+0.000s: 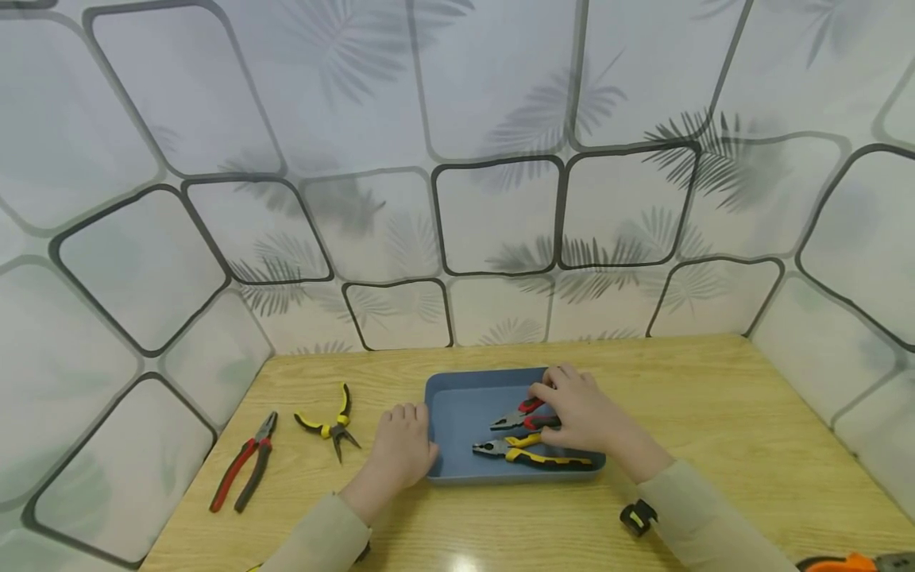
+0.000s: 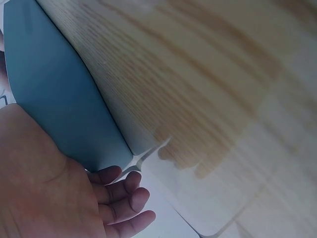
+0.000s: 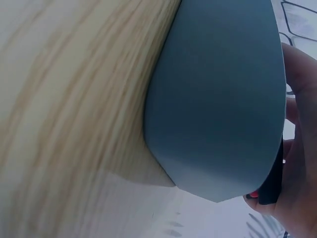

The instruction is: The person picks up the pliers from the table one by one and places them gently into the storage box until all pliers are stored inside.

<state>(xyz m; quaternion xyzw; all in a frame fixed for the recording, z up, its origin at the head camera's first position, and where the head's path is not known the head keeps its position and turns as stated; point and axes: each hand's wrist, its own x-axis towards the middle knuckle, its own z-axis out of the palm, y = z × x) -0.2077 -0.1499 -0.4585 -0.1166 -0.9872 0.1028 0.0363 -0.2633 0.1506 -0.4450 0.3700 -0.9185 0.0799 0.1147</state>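
A blue-grey tray (image 1: 457, 413) lies on the wooden table. At its left wall (image 2: 54, 74) my left hand (image 1: 402, 445) rests against the outside, its fingers (image 2: 124, 213) loosely bent past the far corner. My right hand (image 1: 582, 413) reaches over the tray's right side and grips the handles of red-and-black pliers (image 1: 509, 419), whose grey jaws point left. In the right wrist view, fingers curl round a black handle (image 3: 272, 183) behind the tray wall. Yellow-and-black pliers (image 1: 550, 461) lie in the tray just in front, below the right hand.
Left of the tray, yellow-and-black needle-nose pliers (image 1: 336, 431) lie with handles spread, and another pair of red-and-black pliers (image 1: 266, 429) lies farther left. Part of an orange-and-black tool (image 1: 854, 564) shows at the bottom right. A patterned wall (image 1: 500, 310) borders the table's back.
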